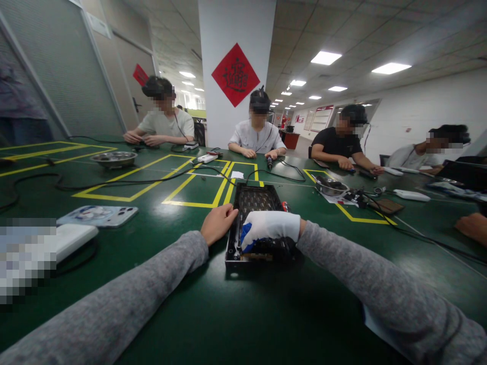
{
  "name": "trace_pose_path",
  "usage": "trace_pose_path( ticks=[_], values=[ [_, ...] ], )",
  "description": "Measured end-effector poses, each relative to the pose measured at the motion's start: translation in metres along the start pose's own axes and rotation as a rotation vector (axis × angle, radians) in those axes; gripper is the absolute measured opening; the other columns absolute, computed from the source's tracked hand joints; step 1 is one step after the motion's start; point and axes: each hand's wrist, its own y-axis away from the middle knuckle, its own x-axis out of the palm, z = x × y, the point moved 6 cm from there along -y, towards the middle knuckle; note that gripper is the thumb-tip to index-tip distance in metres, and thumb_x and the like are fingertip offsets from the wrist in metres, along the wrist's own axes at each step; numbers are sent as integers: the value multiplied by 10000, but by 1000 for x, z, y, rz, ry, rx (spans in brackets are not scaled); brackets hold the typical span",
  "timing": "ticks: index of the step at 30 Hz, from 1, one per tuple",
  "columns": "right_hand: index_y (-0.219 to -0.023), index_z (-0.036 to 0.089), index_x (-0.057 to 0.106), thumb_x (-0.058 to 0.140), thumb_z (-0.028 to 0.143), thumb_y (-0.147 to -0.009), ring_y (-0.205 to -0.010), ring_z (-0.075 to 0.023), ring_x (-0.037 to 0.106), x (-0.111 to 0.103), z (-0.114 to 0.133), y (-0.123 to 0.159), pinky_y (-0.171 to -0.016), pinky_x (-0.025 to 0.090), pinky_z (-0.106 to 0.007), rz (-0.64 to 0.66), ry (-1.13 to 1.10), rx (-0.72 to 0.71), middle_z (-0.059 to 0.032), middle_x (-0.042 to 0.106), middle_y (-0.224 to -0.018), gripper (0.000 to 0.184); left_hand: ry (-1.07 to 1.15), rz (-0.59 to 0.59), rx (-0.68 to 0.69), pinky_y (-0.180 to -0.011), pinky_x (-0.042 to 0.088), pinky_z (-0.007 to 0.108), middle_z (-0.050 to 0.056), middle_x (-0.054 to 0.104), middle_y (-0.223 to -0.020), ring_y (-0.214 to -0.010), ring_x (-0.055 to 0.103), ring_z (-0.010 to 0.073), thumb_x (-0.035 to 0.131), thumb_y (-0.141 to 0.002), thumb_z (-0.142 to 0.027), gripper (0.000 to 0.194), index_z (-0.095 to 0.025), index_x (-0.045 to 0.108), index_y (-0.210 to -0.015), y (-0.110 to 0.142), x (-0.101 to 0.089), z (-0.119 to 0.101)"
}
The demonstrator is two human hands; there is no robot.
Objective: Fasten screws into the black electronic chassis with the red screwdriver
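Note:
A black rectangular open case [258, 198] lies on the green table in front of me, with a patterned dark interior and a metallic strip near its front edge. My left hand [218, 223] is bare and closed on the case's left wall. Over the front left part of the case is my right hand [268, 229], in a white glove with blue on the fingers. Its fingers are pressed together and point down into the front left corner. Whatever they hold there, if anything, is hidden. A small red and black object [285, 206] shows by the case's right side.
On my left lie a phone [99, 215] and a white device [74, 243]. Metal bowls [114, 159] with small parts stand left and right. Cables [160, 178] and yellow tape cross the table. Several people sit opposite; another person's hand [473, 227] is at the right edge.

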Motion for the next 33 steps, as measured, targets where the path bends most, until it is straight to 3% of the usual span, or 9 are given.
trace_pose_path(
  ticks=[3, 5, 8, 11, 13, 19, 27, 31, 33],
  values=[
    [-572, 173, 669, 694, 202, -566, -557, -112, 543, -20, 2, 5, -531, 415, -201, -106, 37, 75, 23, 653, -603, 39, 21, -21, 4, -563, 319, 246, -30, 438, -537, -542, 439, 122, 410, -820, -379, 337, -177, 407, -551, 1, -5, -5],
    [-590, 160, 659, 691, 332, -584, -516, -118, 521, -43, -4, 13, -492, 391, -222, -190, 113, 169, 10, 632, -578, 174, 65, -42, 50, -580, 333, 250, -23, 443, -555, -563, 443, 125, 384, -841, -381, 353, -171, 455, -567, 5, -13, -15],
    [-702, 134, 663, 649, 459, -607, -557, -153, 542, -86, -31, 36, -510, 379, -253, -401, 395, 462, -48, 637, -649, 339, 192, 27, 224, -681, 365, 267, 9, 506, -673, -673, 479, 136, 288, -890, -369, 451, -162, 592, -629, 17, -23, -37],
    [-857, 99, 663, 678, 450, -575, -742, -212, 593, -102, -74, 63, -596, 396, -268, -363, 569, 769, -143, 651, -859, 451, 241, 121, 318, -709, 367, 288, 33, 481, -684, -712, 462, 152, 210, -906, -364, 573, -188, 682, -634, 35, -31, -51],
    [-919, 77, 650, 658, 476, -587, -776, -233, 601, -99, -98, 75, -599, 398, -280, -345, 558, 834, -181, 640, -927, 520, 254, 157, 360, -716, 366, 302, 41, 467, -676, -710, 440, 160, 180, -905, -375, 613, -201, 701, -634, 44, -35, -57],
    [-953, 78, 645, 538, 537, -669, -736, -219, 608, -79, -133, 84, -573, 388, -275, -315, 464, 879, -157, 652, -903, 550, 240, 205, 417, -726, 359, 327, 47, 445, -664, -698, 422, 166, 90, -898, -434, 714, -213, 692, -586, 52, -38, -65],
    [-813, 83, 667, 594, 486, -633, -683, -213, 591, -75, -134, 87, -571, 373, -276, -356, 352, 856, -143, 656, -807, 447, 271, 222, 534, -709, 338, 335, 38, 414, -645, -661, 420, 163, 76, -892, -468, 736, -212, 683, -564, 53, -34, -67],
    [-761, 76, 639, 528, 476, -722, -609, -173, 561, -89, -127, 90, -543, 372, -259, -469, 227, 795, -146, 650, -747, 417, 257, 208, 488, -717, 343, 338, 36, 438, -664, -686, 428, 169, 113, -895, -460, 672, -203, 691, -669, 52, -36, -66],
    [-841, 84, 610, 394, 481, -813, -537, -131, 523, -96, -117, 86, -506, 372, -242, -521, 143, 744, -132, 651, -744, 453, 230, 228, 442, -757, 343, 340, 40, 490, -715, -741, 443, 174, 150, -905, -426, 597, -204, 687, -770, 51, -35, -66]
  ],
)
